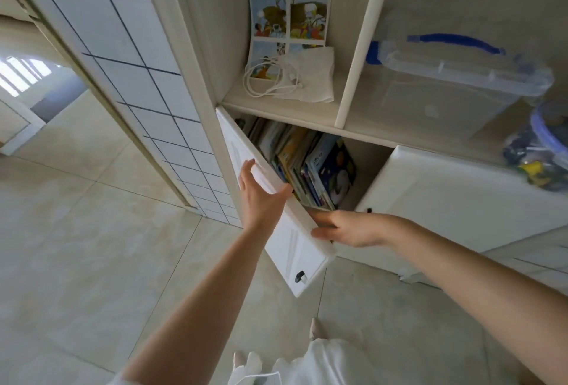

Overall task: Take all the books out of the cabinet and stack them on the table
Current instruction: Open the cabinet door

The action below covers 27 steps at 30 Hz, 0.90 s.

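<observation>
Many books stand packed in the low part of the cabinet, pushed to its left side. I see the door swung open toward me. My left hand lies flat on the door's top edge, fingers spread wide, and its grip has hold of nothing. My right hand is loose and open too, with fingertips touching the door's inner face just below the books. On the shelf above sit a picture sheet and a white cord. A clear box fills the next space.
</observation>
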Each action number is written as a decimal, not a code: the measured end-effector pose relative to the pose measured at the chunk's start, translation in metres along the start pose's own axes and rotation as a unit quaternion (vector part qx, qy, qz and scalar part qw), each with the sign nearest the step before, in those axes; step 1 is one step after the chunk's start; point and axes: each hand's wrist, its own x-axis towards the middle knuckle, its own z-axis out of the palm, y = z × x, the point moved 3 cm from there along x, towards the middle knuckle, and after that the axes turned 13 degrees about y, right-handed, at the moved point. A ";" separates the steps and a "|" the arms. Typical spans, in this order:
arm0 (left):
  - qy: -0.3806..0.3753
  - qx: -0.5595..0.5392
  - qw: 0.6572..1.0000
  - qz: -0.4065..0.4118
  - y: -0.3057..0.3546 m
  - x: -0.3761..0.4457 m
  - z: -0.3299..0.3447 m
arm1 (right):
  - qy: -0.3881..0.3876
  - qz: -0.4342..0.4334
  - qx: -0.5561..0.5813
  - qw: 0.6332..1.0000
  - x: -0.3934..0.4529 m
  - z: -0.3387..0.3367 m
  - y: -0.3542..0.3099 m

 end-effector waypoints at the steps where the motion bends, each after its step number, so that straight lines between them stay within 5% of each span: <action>1: -0.036 -0.022 0.998 -0.040 -0.006 0.002 -0.008 | -0.001 0.000 0.001 1.000 -0.003 0.010 -0.010; 11: -0.187 -0.108 0.965 -0.146 -0.047 0.027 -0.094 | 0.087 0.034 0.153 0.984 -0.002 0.124 -0.103; 15: -0.255 -0.075 0.953 -0.142 -0.054 0.055 -0.134 | 0.134 0.061 0.187 0.971 0.018 0.162 -0.163; 20: -0.293 0.010 0.950 -0.106 -0.053 0.095 -0.180 | 0.110 0.141 0.405 0.897 0.055 0.199 -0.210; 27: -0.299 0.071 0.950 -0.052 -0.052 0.128 -0.220 | 0.127 0.141 0.465 0.865 0.094 0.214 -0.254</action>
